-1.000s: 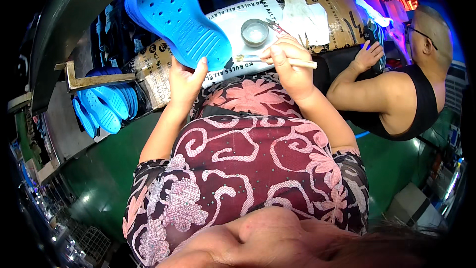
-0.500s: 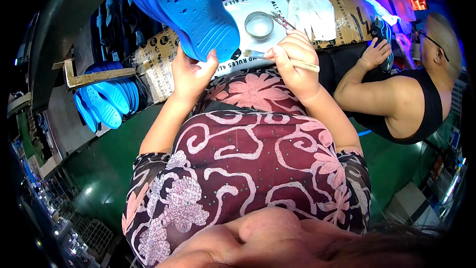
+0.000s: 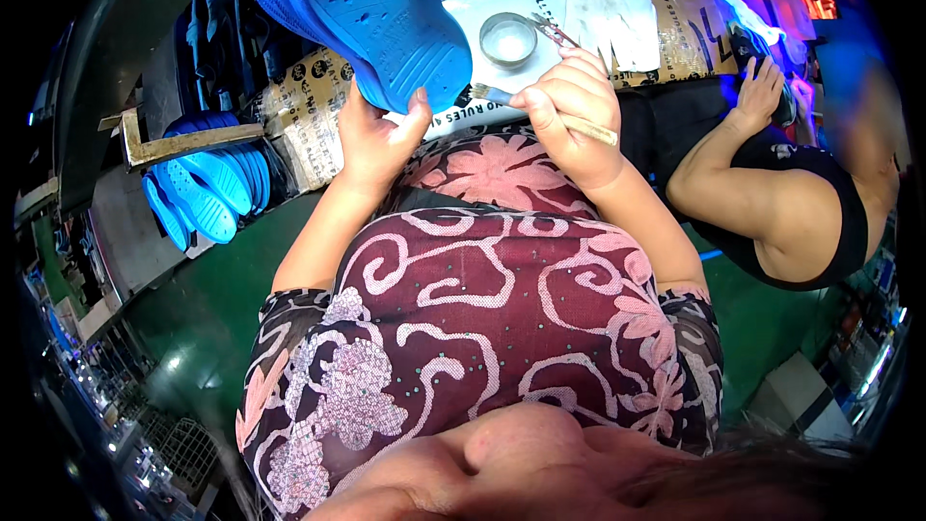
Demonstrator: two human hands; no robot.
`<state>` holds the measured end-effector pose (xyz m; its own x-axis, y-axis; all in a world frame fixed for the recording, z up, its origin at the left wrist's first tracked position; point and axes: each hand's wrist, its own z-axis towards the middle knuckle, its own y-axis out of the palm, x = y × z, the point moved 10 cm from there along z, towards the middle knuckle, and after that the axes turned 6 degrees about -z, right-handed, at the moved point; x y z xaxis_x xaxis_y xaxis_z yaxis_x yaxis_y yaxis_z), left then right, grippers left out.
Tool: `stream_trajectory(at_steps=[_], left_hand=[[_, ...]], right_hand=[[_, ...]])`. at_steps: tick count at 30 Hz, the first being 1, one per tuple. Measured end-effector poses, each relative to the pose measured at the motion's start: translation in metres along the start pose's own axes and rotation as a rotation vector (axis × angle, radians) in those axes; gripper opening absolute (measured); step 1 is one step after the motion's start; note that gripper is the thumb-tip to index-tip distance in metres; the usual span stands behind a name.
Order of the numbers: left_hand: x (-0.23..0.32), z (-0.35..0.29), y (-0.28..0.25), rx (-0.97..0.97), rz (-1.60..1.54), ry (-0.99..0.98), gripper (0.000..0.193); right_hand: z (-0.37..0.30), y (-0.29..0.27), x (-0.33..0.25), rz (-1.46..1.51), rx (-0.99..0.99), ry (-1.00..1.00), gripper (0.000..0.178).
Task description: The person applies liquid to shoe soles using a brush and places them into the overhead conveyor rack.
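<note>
My left hand (image 3: pixel 376 142) is closed on the near end of a stack of blue shoe soles (image 3: pixel 386 19), thumb on top. The top sole has small holes and grooves. In my right hand (image 3: pixel 579 95) is a flat paintbrush (image 3: pixel 590 129) with a wooden handle, gripped between thumb and fingers. Its bristles point left and stand just right of the soles' near edge, a small gap apart. Beyond my right fingers is a red-handled cutting tool (image 3: pixel 552 30); whether those fingers touch it is unclear. A round bowl (image 3: pixel 507 40) with whitish contents stands beside it.
White work gloves (image 3: pixel 612 21) lie on the cardboard-covered bench (image 3: pixel 680 14). More blue soles (image 3: pixel 207 195) hang at the left beside a metal bracket (image 3: pixel 193 147). A co-worker in a black sleeveless top (image 3: pixel 772 174) sits close on my right, one hand at the bench.
The stack of soles has shifted slightly right and hides the black spot near its edge. My right hand has barely moved. The co-worker's head and arm have moved.
</note>
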<state>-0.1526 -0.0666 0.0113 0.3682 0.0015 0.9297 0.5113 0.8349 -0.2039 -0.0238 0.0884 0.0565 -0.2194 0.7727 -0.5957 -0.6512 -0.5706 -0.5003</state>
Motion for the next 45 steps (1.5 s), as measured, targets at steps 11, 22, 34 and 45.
stream_trajectory(at_steps=[11, 22, 34, 45], left_hand=[[0.010, -0.001, 0.000, 0.049, 0.020, 0.207, 0.031], [0.018, 0.003, 0.000, 0.067, 0.020, 0.299, 0.029], [0.040, -0.005, 0.012, -0.013, 0.146, 0.418, 0.027], [0.090, 0.038, -0.001, -0.082, -0.333, 0.095, 0.048]], right_hand=[[-0.001, 0.000, -0.001, 0.076, 0.000, -0.043, 0.021], [-0.004, 0.003, 0.005, 0.133, -0.012, 0.056, 0.026], [-0.004, -0.006, -0.009, -0.031, 0.026, -0.063, 0.019], [-0.062, -0.052, 0.077, 0.308, 0.308, 0.405, 0.032]])
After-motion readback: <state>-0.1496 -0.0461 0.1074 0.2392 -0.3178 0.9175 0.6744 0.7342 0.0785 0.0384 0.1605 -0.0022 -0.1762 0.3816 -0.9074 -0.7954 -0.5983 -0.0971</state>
